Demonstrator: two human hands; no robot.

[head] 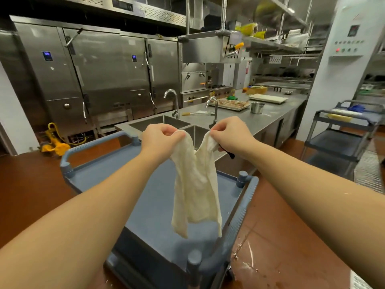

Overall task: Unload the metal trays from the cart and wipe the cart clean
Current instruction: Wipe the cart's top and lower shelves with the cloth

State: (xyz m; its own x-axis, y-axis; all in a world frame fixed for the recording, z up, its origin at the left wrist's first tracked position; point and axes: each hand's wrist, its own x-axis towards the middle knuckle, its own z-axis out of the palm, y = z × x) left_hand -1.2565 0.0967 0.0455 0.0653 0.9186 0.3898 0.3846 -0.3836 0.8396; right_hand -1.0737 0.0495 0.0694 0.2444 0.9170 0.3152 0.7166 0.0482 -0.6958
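Left hand point(161, 138), right hand point(228, 133) pinch cloth point(195, 188) corners above cart point(100, 174).

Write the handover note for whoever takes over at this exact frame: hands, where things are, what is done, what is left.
Hands: the left hand pinches one top corner of the cream cloth, and the right hand pinches the other.
Things: the cloth hangs spread above the top shelf of the blue cart, not touching it.
Done: no metal trays show on the top shelf.
Left: wipe the cart. Its lower shelves are out of view, so check them for trays.
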